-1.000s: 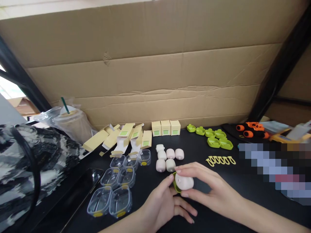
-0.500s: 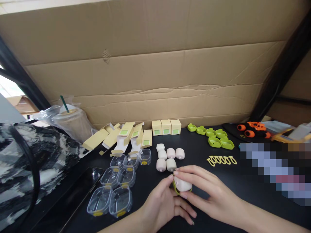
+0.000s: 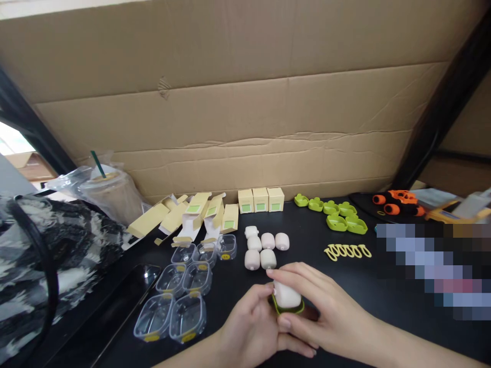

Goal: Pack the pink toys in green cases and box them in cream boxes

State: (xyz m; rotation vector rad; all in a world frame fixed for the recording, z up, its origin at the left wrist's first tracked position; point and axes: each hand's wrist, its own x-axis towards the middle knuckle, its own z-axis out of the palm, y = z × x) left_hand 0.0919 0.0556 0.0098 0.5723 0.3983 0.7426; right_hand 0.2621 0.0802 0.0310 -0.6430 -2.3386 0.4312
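Left hand (image 3: 251, 327) and right hand (image 3: 322, 312) meet, fingers curled together.

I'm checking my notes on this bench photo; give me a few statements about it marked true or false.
1. Both hands hold one pale case with a green cover at its base. True.
2. The left hand rests flat on the table, away from the case. False: its fingers touch the case.
3. Five more pale cases lie on the table behind the hands. True.
4. The three closed small boxes stand to the right of the green covers. False: they stand to their left.
5. The clear trays are stacked on the cup. False: they lie on the table, nearer than the cup.
6. The right hand grips the case. True.
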